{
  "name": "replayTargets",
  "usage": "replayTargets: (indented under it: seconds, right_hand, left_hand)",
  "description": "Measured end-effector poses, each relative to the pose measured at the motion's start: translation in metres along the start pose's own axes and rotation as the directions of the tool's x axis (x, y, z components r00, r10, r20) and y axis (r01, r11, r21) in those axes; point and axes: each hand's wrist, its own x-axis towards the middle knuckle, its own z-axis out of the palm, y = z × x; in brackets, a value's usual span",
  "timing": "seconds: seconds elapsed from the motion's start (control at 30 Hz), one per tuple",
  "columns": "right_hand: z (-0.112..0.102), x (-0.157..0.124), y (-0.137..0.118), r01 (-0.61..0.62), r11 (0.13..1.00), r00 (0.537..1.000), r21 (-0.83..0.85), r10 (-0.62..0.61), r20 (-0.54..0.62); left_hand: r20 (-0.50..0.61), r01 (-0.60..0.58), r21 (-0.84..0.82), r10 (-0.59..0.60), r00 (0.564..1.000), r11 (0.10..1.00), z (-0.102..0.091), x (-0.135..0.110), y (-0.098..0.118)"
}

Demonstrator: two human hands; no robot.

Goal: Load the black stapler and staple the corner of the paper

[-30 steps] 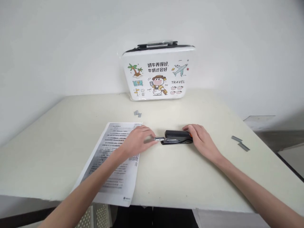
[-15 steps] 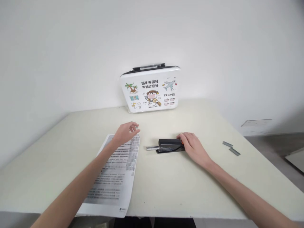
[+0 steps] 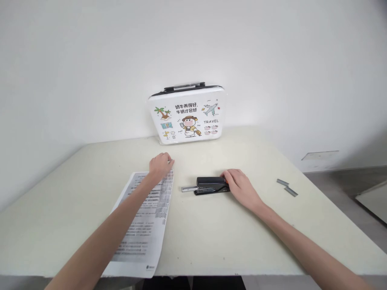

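Note:
My left hand is closed in a pinch just beyond the top edge of a printed sheet of paper. A sliver of a small grey strip of staples shows at its fingertips; most of it is hidden. My right hand grips the rear end of a black stapler lying on the table. From the stapler's front a metal staple tray sticks out to the left. Part of the sheet is covered by my left forearm.
Two grey strips of staples lie on the table to the right of my right hand. A white case with cartoon prints and a black handle leans against the wall at the back.
The fingers of my left hand have closed further and turned, hiding most of the strip. My right hand stays on the stapler. The whole view has shifted slightly.

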Motion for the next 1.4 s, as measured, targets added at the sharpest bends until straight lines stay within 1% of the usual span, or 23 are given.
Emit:
replayTargets:
  seconds: [0.17,0.37,0.43,0.53,0.6,0.67,0.7,0.73,0.77,0.8,0.83,0.9,0.97,1.0,1.03,1.07,1.1,1.2,1.33,1.4]
  right_hand:
    - [-0.001,-0.002,-0.002,-0.017,1.000,1.000,0.003,0.017,0.004]
    - [0.000,-0.004,-0.003,-0.039,0.999,0.999,0.003,0.039,0.010]
    - [0.000,-0.004,-0.004,-0.040,0.999,0.999,0.000,0.040,0.021]
    - [-0.001,-0.005,-0.005,-0.053,0.999,0.998,-0.009,0.053,0.035]
    - [-0.001,-0.005,-0.005,-0.059,0.998,0.998,-0.017,0.060,0.037]
    - [-0.001,-0.005,-0.005,-0.065,0.998,0.997,-0.022,0.065,0.033]
    - [-0.001,-0.005,-0.005,-0.068,0.997,0.997,-0.022,0.068,0.031]
    - [-0.001,-0.004,-0.005,-0.070,0.997,0.997,-0.023,0.070,0.028]
    - [-0.001,-0.004,-0.005,-0.070,0.997,0.997,-0.023,0.071,0.025]
    - [-0.001,-0.004,-0.005,-0.071,0.997,0.997,-0.024,0.071,0.024]
    - [-0.001,-0.004,-0.006,-0.069,0.997,0.997,-0.027,0.070,0.024]
    - [-0.001,-0.004,-0.007,-0.070,0.997,0.997,-0.039,0.071,0.028]
    - [-0.001,-0.004,-0.007,-0.078,0.996,0.996,-0.051,0.080,0.033]
    - [-0.001,-0.004,-0.008,-0.085,0.995,0.996,-0.055,0.087,0.034]
    - [-0.001,-0.004,-0.008,-0.091,0.994,0.995,-0.057,0.093,0.036]
    - [-0.001,-0.004,-0.007,-0.096,0.994,0.994,-0.059,0.098,0.038]
    - [0.000,-0.004,-0.007,-0.099,0.993,0.994,-0.062,0.102,0.040]
    - [0.001,-0.004,-0.006,-0.099,0.993,0.994,-0.067,0.102,0.048]
    - [0.001,-0.004,-0.007,-0.113,0.992,0.992,-0.058,0.116,0.045]
    - [0.001,-0.004,-0.007,-0.122,0.991,0.991,-0.061,0.125,0.050]
  left_hand:
    - [-0.020,-0.085,-0.027,0.084,0.996,0.996,0.004,-0.008,0.003]
    - [-0.068,-0.180,-0.201,0.170,0.983,0.963,0.012,-0.014,0.003]
    - [-0.076,-0.201,-0.229,0.188,0.979,0.953,0.014,-0.014,0.003]
    - [-0.107,-0.242,-0.263,0.221,0.969,0.934,0.012,-0.015,0.003]
    - [-0.147,-0.258,-0.343,0.220,0.964,0.903,0.008,-0.018,0.003]
    - [-0.181,-0.241,-0.506,0.171,0.969,0.828,0.002,-0.026,0.003]
    - [-0.179,-0.214,-0.607,0.130,0.975,0.765,-0.001,-0.032,0.002]
    - [-0.156,-0.174,-0.706,0.089,0.984,0.686,-0.004,-0.039,0.002]
    - [-0.105,-0.120,-0.793,0.060,0.993,0.598,-0.006,-0.047,0.001]
    - [-0.028,-0.050,-0.859,0.050,0.998,0.510,-0.008,-0.055,0.001]
    - [0.063,0.029,-0.904,0.065,0.996,0.426,-0.008,-0.062,0.000]
    - [0.210,0.172,-0.954,0.137,0.968,0.244,-0.007,-0.074,-0.002]
    - [0.276,0.270,-0.961,0.209,0.938,0.060,-0.003,-0.079,-0.004]
    - [0.291,0.303,-0.953,0.235,0.927,-0.016,-0.002,-0.079,-0.006]
    - [0.308,0.334,-0.940,0.256,0.916,-0.066,-0.001,-0.079,-0.006]
    - [0.331,0.366,-0.926,0.275,0.903,-0.089,0.000,-0.078,-0.007]
    - [0.357,0.397,-0.913,0.290,0.888,-0.091,0.001,-0.077,-0.008]
    - [0.420,0.454,-0.890,0.301,0.856,-0.050,0.002,-0.076,-0.008]
    - [0.412,0.453,-0.890,0.321,0.853,-0.061,0.000,-0.084,-0.004]
    - [0.397,0.435,-0.900,0.344,0.851,-0.036,-0.002,-0.089,0.000]
